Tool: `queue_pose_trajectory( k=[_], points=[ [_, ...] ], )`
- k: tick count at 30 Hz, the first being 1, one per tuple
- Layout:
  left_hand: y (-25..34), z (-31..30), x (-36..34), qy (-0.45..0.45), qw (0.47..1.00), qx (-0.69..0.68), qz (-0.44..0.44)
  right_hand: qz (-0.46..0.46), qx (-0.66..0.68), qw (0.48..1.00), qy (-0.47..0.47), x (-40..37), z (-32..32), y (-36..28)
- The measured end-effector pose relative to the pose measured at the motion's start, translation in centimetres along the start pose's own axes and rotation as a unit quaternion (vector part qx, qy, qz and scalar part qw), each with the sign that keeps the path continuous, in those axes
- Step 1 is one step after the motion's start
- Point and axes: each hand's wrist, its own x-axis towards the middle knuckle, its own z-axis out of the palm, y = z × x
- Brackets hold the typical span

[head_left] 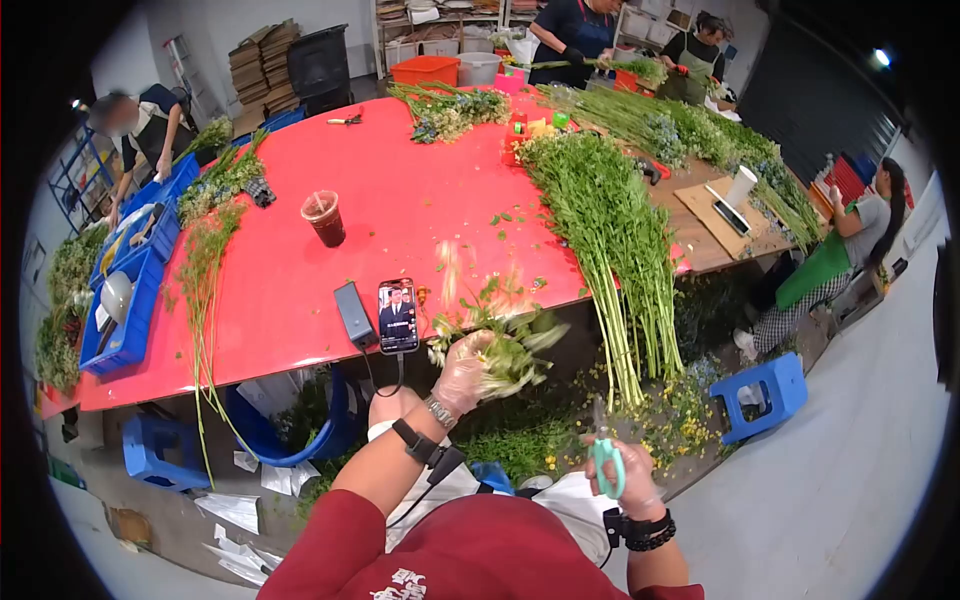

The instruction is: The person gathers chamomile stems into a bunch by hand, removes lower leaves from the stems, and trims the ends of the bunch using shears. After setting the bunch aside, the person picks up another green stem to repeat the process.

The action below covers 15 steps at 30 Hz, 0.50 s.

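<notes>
In a clear glove, my left hand [464, 374] is closed round a small bunch of leafy flower stems [510, 350] at the red table's near edge; the bunch is blurred by motion. My right hand [628, 474], also gloved, holds mint-green scissors [605, 462] with their blades pointing up, below the table edge. A large bundle of green stems [600, 230] lies to the right, its cut ends hanging over the edge. Beside my left hand stand a lit phone [398, 314] and a dark power bank [355, 315].
An iced drink [324, 218] stands on the red table [420, 190]. Blue baskets [127, 310] line the left side. Several people work around the tables. A blue stool [760, 398] is at the right, and clippings [520, 448] litter the floor.
</notes>
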Motion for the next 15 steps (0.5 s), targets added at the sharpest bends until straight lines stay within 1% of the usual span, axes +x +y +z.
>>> queue_pose_trajectory(
  k=[1, 2, 3, 4, 5, 6, 7, 8, 9, 10, 11, 13, 15],
  points=[
    [-2.3, -3.1, 2.8, -0.047, 0.979, 0.172, 0.099, -0.009, -0.075, 0.997, 0.007, 0.2, 0.8, -0.6],
    [-2.3, -3.3, 3.1, -0.067, 0.957, 0.260, 0.113, -0.015, -0.085, 0.996, 0.004, 0.7, 0.7, -0.1],
    [-2.6, -3.7, 3.4, -0.071, 0.956, 0.261, 0.110, -0.014, -0.091, 0.996, 0.004, 0.8, 0.6, 0.7],
    [-3.3, -4.4, 3.1, -0.069, 0.979, 0.157, 0.110, -0.009, -0.091, 0.996, 0.006, 0.9, 0.6, 1.3],
    [-3.4, -4.5, 2.7, -0.065, 0.990, 0.050, 0.113, 0.020, -0.140, 0.990, 0.025, 1.5, 0.7, 1.3],
    [-3.4, -4.5, 1.4, -0.064, 0.990, 0.012, 0.126, 0.043, -0.190, 0.980, 0.042, 2.6, 0.8, 0.9],
    [-3.4, -4.5, 1.4, -0.064, 0.989, 0.009, 0.130, 0.042, -0.195, 0.979, 0.039, 3.7, 1.0, 0.4],
    [-3.6, -4.7, 1.5, -0.069, 0.985, 0.054, 0.148, 0.019, -0.322, 0.945, 0.058, 4.9, 1.3, -0.2],
    [-3.4, -4.5, 1.4, -0.074, 0.978, 0.100, 0.165, -0.005, -0.443, 0.893, 0.075, 6.2, 1.6, -0.8],
    [-3.3, -4.4, 0.9, -0.035, 0.976, 0.135, 0.164, -0.020, -0.454, 0.886, 0.093, 7.9, 1.6, -1.0],
    [-3.0, -4.1, 0.2, -0.033, 0.976, 0.133, 0.169, 0.045, -0.441, 0.892, 0.090, 9.4, 2.8, -3.1],
    [-2.7, -4.1, -1.0, -0.029, 0.976, 0.131, 0.169, -0.058, -0.461, 0.879, 0.110, 14.8, 1.5, -1.8],
    [-2.9, -4.8, -1.3, -0.023, 0.974, 0.150, 0.166, -0.132, -0.546, 0.819, 0.118, 19.5, 2.4, -3.6]
  ],
)
